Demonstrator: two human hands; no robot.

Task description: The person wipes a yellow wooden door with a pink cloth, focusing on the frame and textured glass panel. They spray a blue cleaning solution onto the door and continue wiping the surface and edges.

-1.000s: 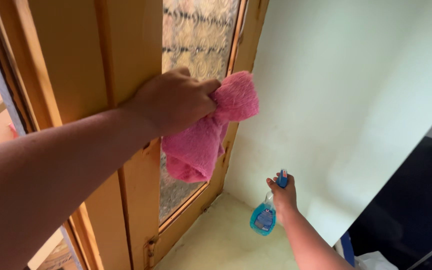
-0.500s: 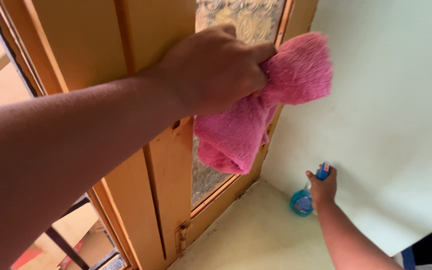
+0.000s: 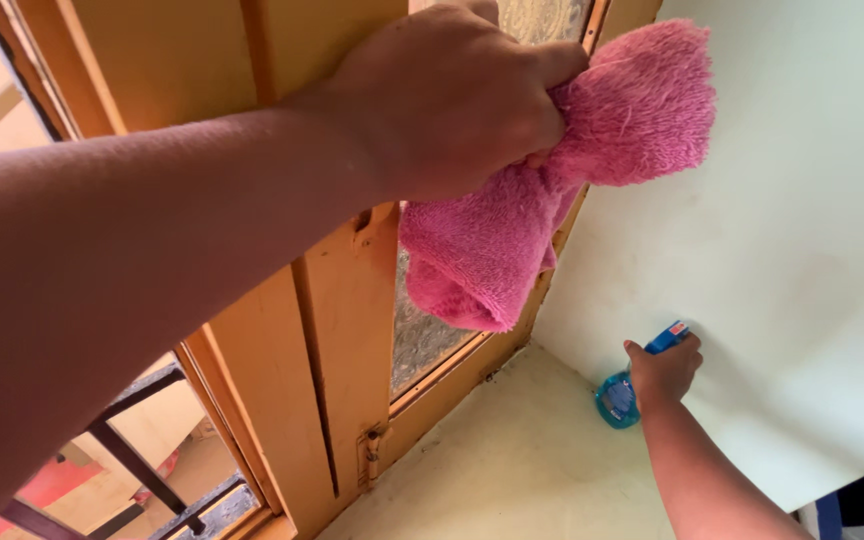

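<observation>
While left hand (image 3: 452, 95) bunches pink cloth (image 3: 552, 190) against frosted glass pane (image 3: 422, 340) of orange window frame (image 3: 342, 330), right hand (image 3: 664, 368) grips blue spray bottle (image 3: 617, 398) low on sill (image 3: 512, 460) (near white wall (image 3: 802, 250)). Risk: loose cloth tail snagging on frame latch; bottle could tip.

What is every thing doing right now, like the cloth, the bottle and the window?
Left hand: closed around the cloth, up at the window.
Pink cloth: bunched, hanging down over the glass.
Right hand: gripping the spray bottle, held low near the wall.
Spray bottle: blue, held by its top.
Window frame: orange wood, latch at the bottom.
Glass: patterned, partly covered by the cloth.
</observation>
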